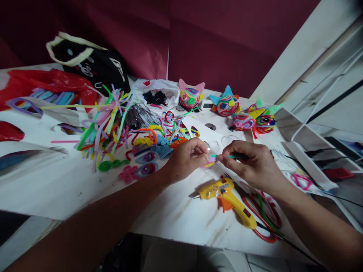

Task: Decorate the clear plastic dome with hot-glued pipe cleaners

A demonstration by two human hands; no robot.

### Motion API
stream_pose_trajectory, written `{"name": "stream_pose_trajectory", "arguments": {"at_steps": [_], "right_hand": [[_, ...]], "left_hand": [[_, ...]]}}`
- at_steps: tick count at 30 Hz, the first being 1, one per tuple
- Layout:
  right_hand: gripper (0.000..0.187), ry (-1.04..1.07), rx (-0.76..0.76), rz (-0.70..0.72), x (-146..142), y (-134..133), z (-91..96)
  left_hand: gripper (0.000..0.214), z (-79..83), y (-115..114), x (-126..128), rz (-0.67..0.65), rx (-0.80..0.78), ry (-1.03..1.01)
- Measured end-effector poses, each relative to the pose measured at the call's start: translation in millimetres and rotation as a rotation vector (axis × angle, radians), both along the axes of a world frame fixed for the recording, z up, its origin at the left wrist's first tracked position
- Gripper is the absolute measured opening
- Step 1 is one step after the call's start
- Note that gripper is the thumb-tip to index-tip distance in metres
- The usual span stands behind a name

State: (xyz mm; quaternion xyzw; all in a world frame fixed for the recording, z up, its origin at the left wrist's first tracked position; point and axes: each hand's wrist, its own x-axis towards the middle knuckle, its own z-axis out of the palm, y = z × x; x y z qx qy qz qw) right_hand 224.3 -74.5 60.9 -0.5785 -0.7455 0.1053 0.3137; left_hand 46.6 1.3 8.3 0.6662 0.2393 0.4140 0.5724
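Note:
A thin teal pipe cleaner (214,155) stretches between my two hands above the white table. My left hand (188,156) is closed in a pinch at its left end. My right hand (251,164) grips it farther right between thumb and fingers, and part of the stem is hidden there. Just beneath lies a small striped colourful piece (210,163), partly covered by the hands. A yellow glue gun (224,192) rests on the table below, its nozzle pointing left. Red-handled scissors (268,238) lie beside it, with pipe cleaner lengths around the handles.
To the left is a heap of mixed pipe cleaners (106,130), near coiled eye shapes (147,169) and a pink flower (128,173). Several colourful eared heads (190,97) stand at the back. A black tote bag (93,64) and red plastic bag (48,81) sit back left.

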Motion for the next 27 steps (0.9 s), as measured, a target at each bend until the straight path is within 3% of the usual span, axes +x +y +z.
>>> {"name": "stream_pose_trajectory", "arguments": {"at_steps": [27], "right_hand": [[0.017, 0.101, -0.237, -0.082, 0, 16, 2.0]], "left_hand": [[0.008, -1.8, 3, 1, 0.051, 0.066, 0.06]]}}
